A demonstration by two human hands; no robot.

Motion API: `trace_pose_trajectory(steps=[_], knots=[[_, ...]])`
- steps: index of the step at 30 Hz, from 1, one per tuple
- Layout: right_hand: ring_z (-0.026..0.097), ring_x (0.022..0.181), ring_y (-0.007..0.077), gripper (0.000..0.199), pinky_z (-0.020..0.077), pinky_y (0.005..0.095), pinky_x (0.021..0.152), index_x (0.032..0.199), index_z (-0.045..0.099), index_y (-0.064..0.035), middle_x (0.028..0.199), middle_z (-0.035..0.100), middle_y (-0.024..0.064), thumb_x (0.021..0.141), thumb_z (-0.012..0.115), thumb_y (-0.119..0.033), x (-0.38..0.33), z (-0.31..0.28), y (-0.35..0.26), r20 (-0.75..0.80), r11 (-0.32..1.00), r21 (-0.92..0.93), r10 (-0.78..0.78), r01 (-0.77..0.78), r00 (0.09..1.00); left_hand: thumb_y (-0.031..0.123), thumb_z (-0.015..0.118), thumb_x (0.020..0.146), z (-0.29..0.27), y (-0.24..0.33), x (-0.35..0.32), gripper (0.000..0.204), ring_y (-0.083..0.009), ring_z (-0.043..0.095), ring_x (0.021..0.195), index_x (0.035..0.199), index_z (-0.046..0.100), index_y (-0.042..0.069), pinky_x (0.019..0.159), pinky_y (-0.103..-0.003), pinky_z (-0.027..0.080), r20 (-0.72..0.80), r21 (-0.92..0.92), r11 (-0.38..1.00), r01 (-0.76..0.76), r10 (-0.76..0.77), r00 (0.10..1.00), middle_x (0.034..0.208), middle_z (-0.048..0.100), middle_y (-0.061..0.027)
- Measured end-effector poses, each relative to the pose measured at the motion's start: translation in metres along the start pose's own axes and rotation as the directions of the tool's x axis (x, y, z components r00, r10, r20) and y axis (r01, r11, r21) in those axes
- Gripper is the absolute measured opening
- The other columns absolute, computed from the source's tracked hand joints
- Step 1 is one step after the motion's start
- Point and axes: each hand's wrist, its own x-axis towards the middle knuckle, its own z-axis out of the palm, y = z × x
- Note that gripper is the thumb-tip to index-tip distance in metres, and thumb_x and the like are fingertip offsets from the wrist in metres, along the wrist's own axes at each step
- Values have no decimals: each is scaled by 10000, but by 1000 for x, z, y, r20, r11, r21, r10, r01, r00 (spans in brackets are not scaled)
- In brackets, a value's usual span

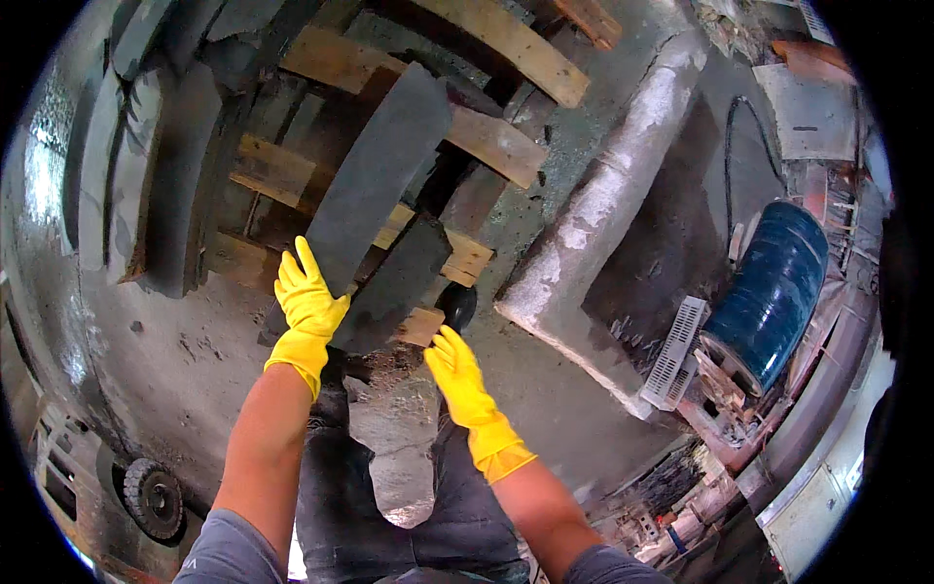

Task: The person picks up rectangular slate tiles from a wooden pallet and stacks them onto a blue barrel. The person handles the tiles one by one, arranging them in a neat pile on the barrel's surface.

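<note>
In a yellow rubber glove, my left hand (pixel 309 304) has its fingers stretched out over the near end of a long dark grey slab (pixel 379 170); whether it presses on the slab is hard to tell. A shorter dark grey slab (pixel 397 287) lies just right of that hand. Both slabs rest across a wooden pallet (pixel 496 144). My right hand (pixel 459 378), gloved the same way, is held open beside the pallet's near board end (pixel 418 326), with nothing visible in it.
Several more grey slabs (pixel 185 185) stand at the left. A raised, whitish concrete kerb (pixel 603 185) runs along the right. Beyond it lie a blue drum (pixel 769 287), a slotted grey plastic piece (pixel 676 352) and a black hose (pixel 730 165). A wheel (pixel 154 498) shows lower left.
</note>
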Motion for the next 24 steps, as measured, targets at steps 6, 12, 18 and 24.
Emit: trace_pose_trajectory(steps=[6, 12, 18, 24], knots=[[526, 1450, 298, 681, 438, 385, 1199, 1629, 401, -50, 1606, 488, 243, 1040, 724, -162, -46, -86, -11, -159, 996, -7, 84, -86, 984, 353, 984, 649, -21, 8, -1, 1455, -462, 402, 1494, 1729, 35, 127, 1218, -561, 327, 71, 23, 1000, -4, 2, 997, 1656, 325, -315], [531, 1444, 288, 650, 425, 385, 1204, 1610, 432, -52, 1582, 523, 217, 1047, 721, -199, -100, -124, -3, -263, 989, -40, 126, -141, 957, 385, 975, 645, -44, 2, 0, 1487, -477, 475, 1441, 1733, -16, 168, 1188, -525, 410, 185, 84, 996, -6, -10, 983, 1620, 397, -322], [581, 1375, 212, 594, 451, 331, 1153, 1570, 494, -57, 1494, 615, 152, 1054, 720, -244, -159, -145, 8, -196, 976, -151, 126, -157, 973, 382, 995, 631, -50, -27, -10, 1478, -419, 533, 1338, 1731, 34, 152, 1110, -516, 450, 154, 110, 993, -51, 34, 987, 1485, 485, -225], [617, 1293, 179, 558, 476, 316, 1112, 1561, 510, -73, 1435, 654, 118, 1061, 711, -217, -224, -159, 46, -277, 977, -156, 96, -143, 956, 420, 971, 636, -92, -73, -42, 1472, -401, 549, 1307, 1734, 28, 158, 1070, -495, 470, 207, 238, 970, -49, -1, 978, 1454, 496, -202]])
